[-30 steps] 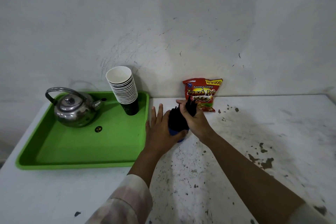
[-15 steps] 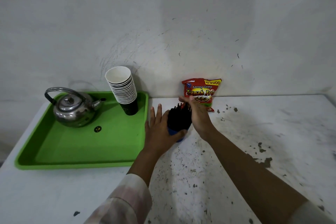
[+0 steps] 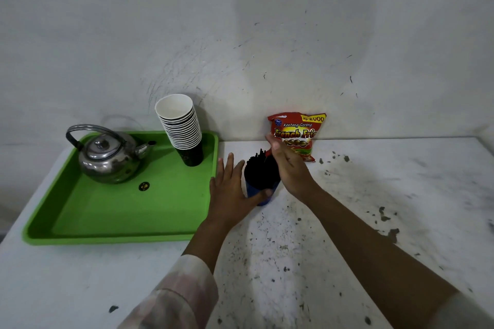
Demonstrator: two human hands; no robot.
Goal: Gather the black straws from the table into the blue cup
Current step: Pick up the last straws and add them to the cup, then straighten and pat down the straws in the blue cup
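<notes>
The blue cup [image 3: 260, 195] stands on the white table just right of the green tray. A thick bundle of black straws [image 3: 260, 172] stands upright in it, tips sticking out above the rim. My left hand [image 3: 230, 191] rests against the cup's left side, thumb across its front and fingers stretched out. My right hand [image 3: 290, 168] lies flat against the right side of the straw bundle with fingers extended; it holds nothing.
A green tray [image 3: 120, 232] on the left carries a steel kettle [image 3: 108, 157], a stack of paper cups [image 3: 183, 128] and a small round cap [image 3: 144, 186]. A red snack bag [image 3: 296, 131] leans on the wall behind the cup. The table [image 3: 374, 208] is speckled with dark chips.
My right hand has let go of the straw bundle and slid to its right side, opening flat. The straws now stand in the cup. My left hand has stayed on the cup.
</notes>
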